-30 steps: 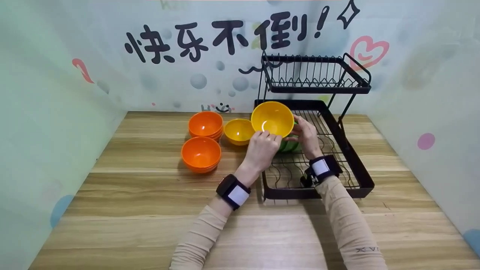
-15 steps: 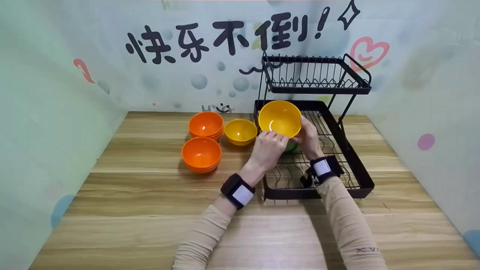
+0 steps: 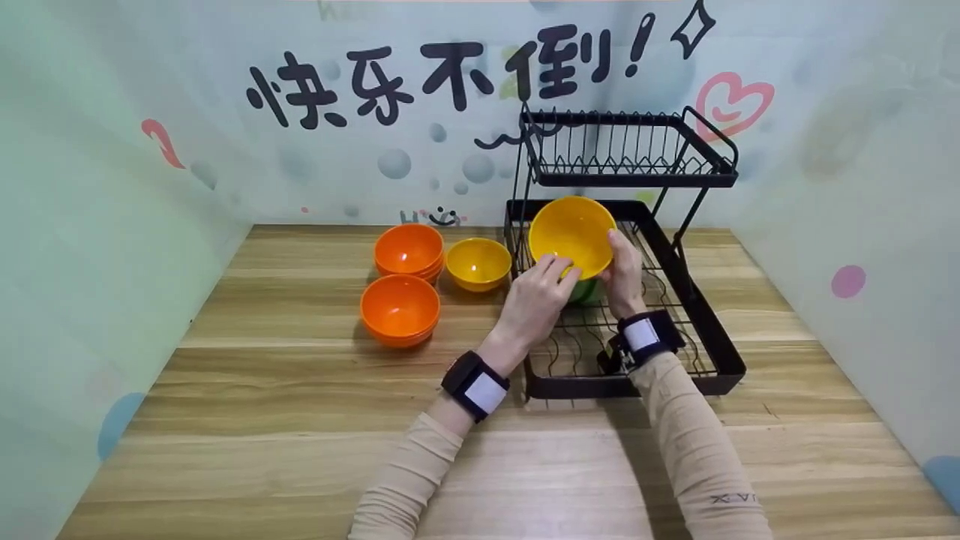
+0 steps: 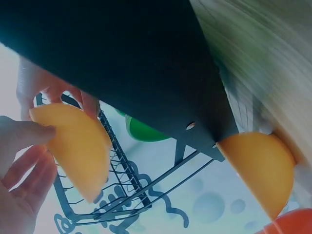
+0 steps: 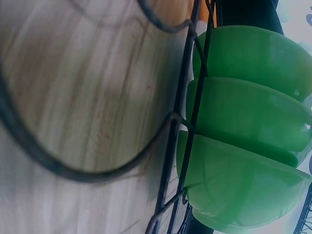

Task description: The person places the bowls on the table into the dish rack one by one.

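Observation:
A yellow bowl (image 3: 572, 236) is held tilted above the lower tier of a black dish rack (image 3: 636, 386), its inside facing the head camera. My left hand (image 3: 536, 296) pinches its near rim, fingertips over the edge; the left wrist view shows the thumb overlapping the bowl. My right hand (image 3: 624, 274) grips its right side. Below and behind, green bowls stand on edge in a row in the rack, mostly hidden in the head view; three green bowls (image 5: 248, 117) show in the right wrist view.
Left of the rack, a second yellow bowl (image 3: 478, 265) stands on the wooden table (image 3: 300, 450). Beside it are two stacks of orange bowls, the back stack (image 3: 409, 251) and front stack (image 3: 400, 309). The rack's upper tier (image 3: 634, 180) overhangs at the back.
Both hands have brought the yellow bowl rightward, farther over the rack. The left fingers have straightened somewhat at its rim. The table bowls have stayed put.

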Motion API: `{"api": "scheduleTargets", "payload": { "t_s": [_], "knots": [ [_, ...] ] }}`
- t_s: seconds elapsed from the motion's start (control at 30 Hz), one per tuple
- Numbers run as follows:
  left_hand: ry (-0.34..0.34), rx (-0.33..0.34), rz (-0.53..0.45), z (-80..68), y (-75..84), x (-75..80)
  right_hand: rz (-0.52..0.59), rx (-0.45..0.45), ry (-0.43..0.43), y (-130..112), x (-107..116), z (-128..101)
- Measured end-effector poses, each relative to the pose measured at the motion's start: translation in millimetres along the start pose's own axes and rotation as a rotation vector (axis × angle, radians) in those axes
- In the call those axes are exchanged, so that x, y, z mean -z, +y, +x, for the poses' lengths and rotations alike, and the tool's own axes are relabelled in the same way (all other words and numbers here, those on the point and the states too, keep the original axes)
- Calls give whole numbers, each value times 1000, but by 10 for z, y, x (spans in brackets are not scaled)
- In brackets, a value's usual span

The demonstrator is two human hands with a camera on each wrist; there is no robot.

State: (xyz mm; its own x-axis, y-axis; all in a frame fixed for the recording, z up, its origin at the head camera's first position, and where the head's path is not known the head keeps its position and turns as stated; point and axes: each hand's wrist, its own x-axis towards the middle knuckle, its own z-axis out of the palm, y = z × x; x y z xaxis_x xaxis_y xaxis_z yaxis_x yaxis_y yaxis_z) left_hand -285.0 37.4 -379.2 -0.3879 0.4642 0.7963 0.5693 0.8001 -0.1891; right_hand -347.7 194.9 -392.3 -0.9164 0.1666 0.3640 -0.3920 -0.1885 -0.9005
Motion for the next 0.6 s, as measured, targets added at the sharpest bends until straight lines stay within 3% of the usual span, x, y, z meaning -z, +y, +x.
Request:
{"api": "scheduleTargets", "payload": {
  "t_s": [0.1,0.2,0.43,0.6],
  "knots": [
    [11,62,-32,-24,-4,-40,-5,17,87,1,14,6],
    [-35,161,-15,-55,-29,-74,0,19,146,-6,11,13],
    [-287,375,105,-110,-72,-127,4,34,270,-28,34,14],
    [-500,491,112,-166,-98,-160,15,30,326,-27,48,29]
  ]
}}
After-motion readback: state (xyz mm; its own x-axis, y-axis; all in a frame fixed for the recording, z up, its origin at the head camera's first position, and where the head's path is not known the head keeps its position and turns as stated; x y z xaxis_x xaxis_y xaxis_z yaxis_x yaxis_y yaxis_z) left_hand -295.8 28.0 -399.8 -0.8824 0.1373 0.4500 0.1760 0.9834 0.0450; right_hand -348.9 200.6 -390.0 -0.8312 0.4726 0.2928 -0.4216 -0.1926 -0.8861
